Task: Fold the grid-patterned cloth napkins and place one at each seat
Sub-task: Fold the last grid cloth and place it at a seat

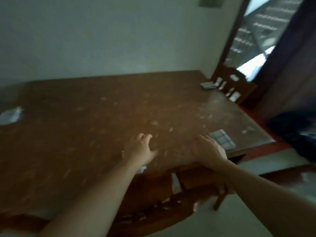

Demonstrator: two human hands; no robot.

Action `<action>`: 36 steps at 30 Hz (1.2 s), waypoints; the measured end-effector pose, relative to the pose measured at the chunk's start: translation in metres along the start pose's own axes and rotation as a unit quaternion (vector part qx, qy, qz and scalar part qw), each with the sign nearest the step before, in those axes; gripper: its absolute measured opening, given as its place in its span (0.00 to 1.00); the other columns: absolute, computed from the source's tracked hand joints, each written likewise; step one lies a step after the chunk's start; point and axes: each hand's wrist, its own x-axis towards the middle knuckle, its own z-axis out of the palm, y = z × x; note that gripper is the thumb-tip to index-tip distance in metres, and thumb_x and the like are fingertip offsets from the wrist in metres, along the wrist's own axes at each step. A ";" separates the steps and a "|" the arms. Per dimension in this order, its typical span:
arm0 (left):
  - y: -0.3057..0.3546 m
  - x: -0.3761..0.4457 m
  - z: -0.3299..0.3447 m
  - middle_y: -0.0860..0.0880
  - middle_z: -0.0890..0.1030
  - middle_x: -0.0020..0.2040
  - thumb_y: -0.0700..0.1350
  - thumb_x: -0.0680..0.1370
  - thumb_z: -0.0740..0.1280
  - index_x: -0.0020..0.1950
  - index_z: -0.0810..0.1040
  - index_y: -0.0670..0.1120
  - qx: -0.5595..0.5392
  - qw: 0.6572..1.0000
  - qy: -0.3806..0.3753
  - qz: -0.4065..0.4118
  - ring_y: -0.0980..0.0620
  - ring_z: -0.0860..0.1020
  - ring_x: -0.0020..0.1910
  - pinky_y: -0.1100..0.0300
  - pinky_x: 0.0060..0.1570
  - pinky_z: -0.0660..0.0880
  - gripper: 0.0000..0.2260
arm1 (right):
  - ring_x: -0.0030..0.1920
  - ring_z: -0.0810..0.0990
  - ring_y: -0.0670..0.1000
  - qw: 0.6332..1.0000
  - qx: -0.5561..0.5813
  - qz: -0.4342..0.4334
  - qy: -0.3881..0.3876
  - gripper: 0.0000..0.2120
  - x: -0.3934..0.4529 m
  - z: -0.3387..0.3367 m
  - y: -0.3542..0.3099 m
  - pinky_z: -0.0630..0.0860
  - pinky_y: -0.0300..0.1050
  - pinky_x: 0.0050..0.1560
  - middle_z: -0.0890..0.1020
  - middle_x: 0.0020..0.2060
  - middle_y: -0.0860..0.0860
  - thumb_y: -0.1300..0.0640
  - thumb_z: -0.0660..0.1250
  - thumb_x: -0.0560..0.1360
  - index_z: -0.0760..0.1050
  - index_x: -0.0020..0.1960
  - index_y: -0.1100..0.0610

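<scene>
While both my arms reach out over the brown wooden worktop, neither hand holds anything. My left hand hovers low over the bare wood near the front edge, its fingers spread and loosely bent, gripping nothing. My right hand lies further right, palm down, fingers straight and relaxed, pointing away from me.

Just beyond the right hand, touching or nearly touching its outer side, lies a folded grid-patterned napkin, pale blue-grey with darker lines, flat on the worktop close to the front right corner. A second folded napkin sits at the far right corner, well apart from my hands. At the left edge of the view lies a pale crumpled cloth; the picture is blurred there, so it may be another napkin, but I cannot tell whether it is folded. A small pale scrap shows at the worktop's front edge under my left wrist, too hidden to name.

Below the front edge, between my forearms, stands a dark wooden chair, pushed in under the worktop. Another chair with a carved back stands at the far right corner, beside a dark curtain and a window frame.
</scene>
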 end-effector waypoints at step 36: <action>0.277 0.111 0.161 0.49 0.80 0.61 0.52 0.76 0.66 0.65 0.77 0.49 -0.252 0.943 -0.132 -0.174 0.49 0.76 0.60 0.59 0.59 0.72 0.18 | 0.27 0.71 0.50 0.982 0.113 0.055 -0.140 0.14 0.134 -0.015 0.274 0.73 0.46 0.31 0.74 0.25 0.50 0.53 0.62 0.72 0.73 0.29 0.56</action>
